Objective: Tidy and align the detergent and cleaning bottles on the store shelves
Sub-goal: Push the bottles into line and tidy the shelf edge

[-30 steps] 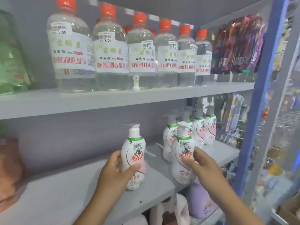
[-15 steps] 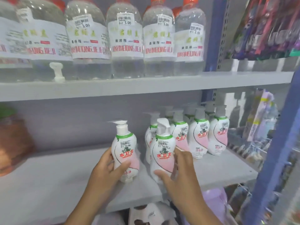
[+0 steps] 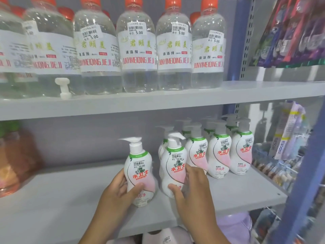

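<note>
My left hand (image 3: pixel 117 194) wraps one white pump bottle (image 3: pixel 139 170), thumb across its pink front, fingers curled behind, a firm grip with the bottle standing on the lower shelf (image 3: pixel 70 199), apart to the left of the pack. My right hand (image 3: pixel 190 187) clamps a second pump bottle (image 3: pixel 173 166), thumb low on the front and fingers round its right side; that one sits just ahead of the group. So two bottles in my grips, one per hand, both upright, pump spouts pointing left. Beside them on the right, a front row of three more pump bottles (image 3: pixel 219 155) faces out, and behind those I count at least four more pump heads, partly hidden, so the full number I cannot tell. Up on the upper shelf (image 3: pixel 158 101) stands a row of clear cleaner bottles (image 3: pixel 137 50) with orange caps: six across the front, more orange caps peeking behind. One small white plastic peg (image 3: pixel 63 88) stands at that shelf's edge.
</note>
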{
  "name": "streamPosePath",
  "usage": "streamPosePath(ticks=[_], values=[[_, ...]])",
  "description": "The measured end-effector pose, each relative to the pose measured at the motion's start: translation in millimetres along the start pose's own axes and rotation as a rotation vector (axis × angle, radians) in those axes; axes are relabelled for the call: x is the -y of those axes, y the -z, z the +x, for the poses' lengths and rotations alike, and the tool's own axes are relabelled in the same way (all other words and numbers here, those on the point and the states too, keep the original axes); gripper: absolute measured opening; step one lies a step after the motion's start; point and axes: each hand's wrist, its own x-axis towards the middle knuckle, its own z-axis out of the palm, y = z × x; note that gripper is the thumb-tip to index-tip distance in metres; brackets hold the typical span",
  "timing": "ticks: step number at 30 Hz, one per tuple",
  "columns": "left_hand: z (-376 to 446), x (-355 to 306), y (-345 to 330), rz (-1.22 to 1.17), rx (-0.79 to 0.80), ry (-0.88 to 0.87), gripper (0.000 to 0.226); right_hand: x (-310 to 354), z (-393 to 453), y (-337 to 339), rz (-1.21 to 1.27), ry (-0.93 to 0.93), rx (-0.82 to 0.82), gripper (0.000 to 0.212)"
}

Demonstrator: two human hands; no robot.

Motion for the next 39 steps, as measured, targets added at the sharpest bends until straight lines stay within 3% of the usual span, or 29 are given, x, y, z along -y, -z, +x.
streamPosePath(ticks=[3,9,23,28,31,35,39], values=[[0.7,2.9,-0.9,-0.032,0.002,-0.017,0.052,6.7,6.2,-3.2,-0.153,0.017,-0.026,0.066],[3.0,6.4,0.8,-0.071,0.027,-0.035,0.052,11.4,12.1,-16.1,-0.220,-0.008,-0.138,0.069],[25.1,4.7,-1.8,0.045,0.058,0.027,0.038,16.6,22.0,-20.8,-0.227,-0.051,-0.059,0.072],[43.2,2.5,-1.8,0.126,0.016,0.033,0.037,-33.8,33.2,33.4,0.180,-0.040,-0.310,0.038],[44.1,10.0,-5.3,0.125,-0.038,0.044,0.037,-83.7,61.1,86.7,0.188,-0.111,-0.455,0.034],[38.9,18.9,-11.8,0.131,-0.103,0.026,0.035,-135.2,94.1,121.0,0.124,-0.209,-0.269,0.053],[36.8,17.4,-16.4,0.162,-0.139,0.038,0.039,-157.6,100.4,115.2,0.292,-0.229,-0.099,0.057]])
